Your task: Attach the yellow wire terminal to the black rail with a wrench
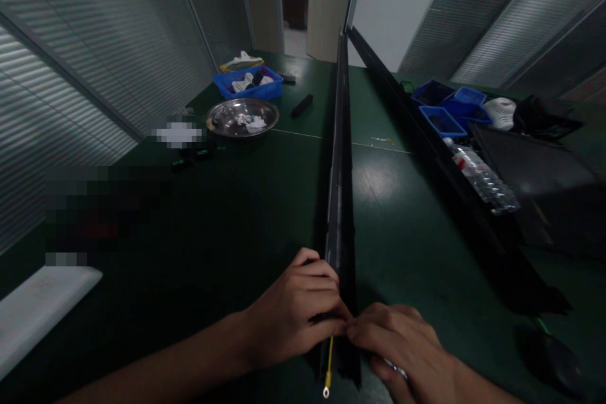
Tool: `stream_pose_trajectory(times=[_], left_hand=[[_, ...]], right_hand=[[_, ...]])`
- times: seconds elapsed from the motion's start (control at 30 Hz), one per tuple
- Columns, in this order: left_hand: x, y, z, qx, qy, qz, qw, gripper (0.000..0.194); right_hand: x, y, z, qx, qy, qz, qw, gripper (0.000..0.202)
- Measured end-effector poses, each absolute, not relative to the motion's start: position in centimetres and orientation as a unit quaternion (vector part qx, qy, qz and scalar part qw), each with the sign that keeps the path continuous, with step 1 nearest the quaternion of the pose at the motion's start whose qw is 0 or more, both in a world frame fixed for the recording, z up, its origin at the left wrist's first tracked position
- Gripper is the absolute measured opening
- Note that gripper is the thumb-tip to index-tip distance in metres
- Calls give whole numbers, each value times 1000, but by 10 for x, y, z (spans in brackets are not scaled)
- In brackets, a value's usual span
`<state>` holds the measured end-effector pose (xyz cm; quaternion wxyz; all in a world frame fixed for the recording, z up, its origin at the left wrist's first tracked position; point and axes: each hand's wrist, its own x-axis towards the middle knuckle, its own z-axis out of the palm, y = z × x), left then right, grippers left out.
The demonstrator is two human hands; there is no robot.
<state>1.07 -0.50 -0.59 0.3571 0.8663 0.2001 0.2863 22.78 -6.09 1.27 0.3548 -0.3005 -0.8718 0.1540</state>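
A long black rail runs away from me along the green table. My left hand is closed over its near end, with the fingers curled across the top and the thumb and forefinger pinched together. From under those fingertips comes a yellow wire tipped with a metal ring terminal. Beside it my right hand is closed in a pinch, its fingertips meeting the left thumb at the rail's right edge. A sliver of something shiny shows beneath the right fingers; the rest is hidden.
Another black rail lies to the right. Past it are blue bins and a clear plastic package. At the back left stand a metal bowl and a blue basket. A white object lies at near left.
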Motion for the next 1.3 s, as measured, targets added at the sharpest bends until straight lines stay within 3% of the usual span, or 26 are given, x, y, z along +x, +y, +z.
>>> stream_pose_trajectory(times=[0.73, 0.87, 1.03, 1.3], left_hand=[[12, -6, 0, 867, 200, 280, 361, 15], [12, -4, 4, 850, 204, 289, 391, 4], [11, -2, 5, 826, 238, 302, 412, 12], [11, -2, 4, 825, 267, 299, 398, 13]], right_hand=[[228, -60, 9, -297, -859, 169, 382, 30], [233, -64, 4, -309, -816, 193, 449, 26], [229, -68, -6, -373, -712, 232, 548, 21], [221, -67, -8, -371, -664, 280, 586, 17]])
